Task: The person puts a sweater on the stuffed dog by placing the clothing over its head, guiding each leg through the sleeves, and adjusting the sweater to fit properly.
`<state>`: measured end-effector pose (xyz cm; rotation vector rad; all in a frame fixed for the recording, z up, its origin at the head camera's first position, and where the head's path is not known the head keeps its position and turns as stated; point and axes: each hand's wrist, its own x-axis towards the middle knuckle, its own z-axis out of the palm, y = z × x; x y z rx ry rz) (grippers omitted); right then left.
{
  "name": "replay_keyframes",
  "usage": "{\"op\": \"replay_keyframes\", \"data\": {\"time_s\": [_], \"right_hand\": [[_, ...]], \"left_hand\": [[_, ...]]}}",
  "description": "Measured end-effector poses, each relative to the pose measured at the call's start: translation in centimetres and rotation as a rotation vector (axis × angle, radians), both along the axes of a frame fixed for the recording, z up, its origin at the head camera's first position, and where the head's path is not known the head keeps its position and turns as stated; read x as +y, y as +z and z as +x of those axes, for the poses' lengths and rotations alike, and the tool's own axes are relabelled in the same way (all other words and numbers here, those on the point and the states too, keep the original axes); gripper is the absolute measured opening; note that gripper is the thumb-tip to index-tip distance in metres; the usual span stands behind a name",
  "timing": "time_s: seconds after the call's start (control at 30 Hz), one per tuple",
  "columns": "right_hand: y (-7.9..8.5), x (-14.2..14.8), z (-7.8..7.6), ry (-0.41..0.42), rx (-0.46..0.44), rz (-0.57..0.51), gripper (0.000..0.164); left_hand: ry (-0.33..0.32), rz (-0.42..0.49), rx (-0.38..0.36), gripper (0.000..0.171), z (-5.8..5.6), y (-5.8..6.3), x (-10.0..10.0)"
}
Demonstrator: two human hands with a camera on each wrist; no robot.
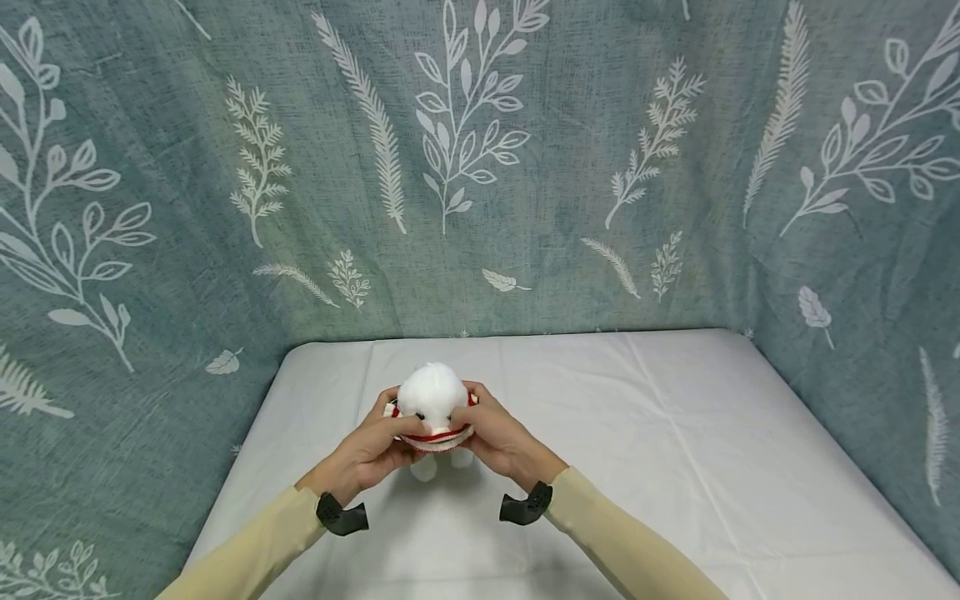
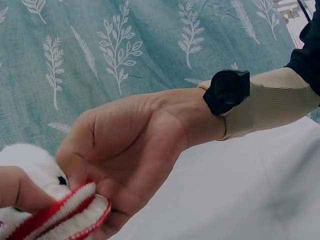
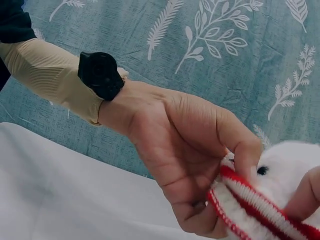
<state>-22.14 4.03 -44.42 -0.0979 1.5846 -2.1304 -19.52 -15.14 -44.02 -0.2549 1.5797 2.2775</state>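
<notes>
A white plush toy (image 1: 432, 387) with small black eyes is held up over the table, facing me. A red-and-white knitted piece (image 1: 438, 443) sits below its face, its edges folded in layers; I cannot tell whether it is a scarf or a garment. My left hand (image 1: 366, 454) pinches the knit at one side, thumb on top, fingers beneath. On the opposite side my right hand (image 1: 504, 435) pinches it likewise. Both wrist views show the layered knit (image 2: 75, 215) between thumb and fingers. White feet (image 1: 423, 468) hang under it. Its back is hidden.
A white cloth covers the table (image 1: 637, 450). Blue-green curtains (image 1: 555, 183) with white leaf prints stand behind it and along both sides. Each wrist carries a black strapped device (image 1: 342, 515) over a beige sleeve (image 1: 615, 533).
</notes>
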Motion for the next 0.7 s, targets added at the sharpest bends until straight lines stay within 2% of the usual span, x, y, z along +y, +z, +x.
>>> {"op": "replay_keyframes", "data": {"time_s": [0.23, 0.37, 0.5, 0.7], "right_hand": [[-0.2, 0.0, 0.3, -0.020, 0.075, 0.087, 0.075], [-0.2, 0.6, 0.1, 0.026, 0.118, 0.146, 0.074], [-0.6, 1.4, -0.3, 0.081, 0.176, 0.211, 0.072], [-1.5, 2.1, -0.8, 0.124, 0.247, 0.259, 0.074]], "left_hand": [[0.005, 0.007, 0.010, 0.089, -0.2, -0.4, 0.0], [-0.029, -0.030, 0.025, 0.080, -0.7, -1.0, -1.1], [-0.062, -0.096, 0.070, 0.066, -1.1, -1.6, -2.3], [-0.089, -0.104, 0.136, 0.054, -1.7, -2.5, -3.1]]}}
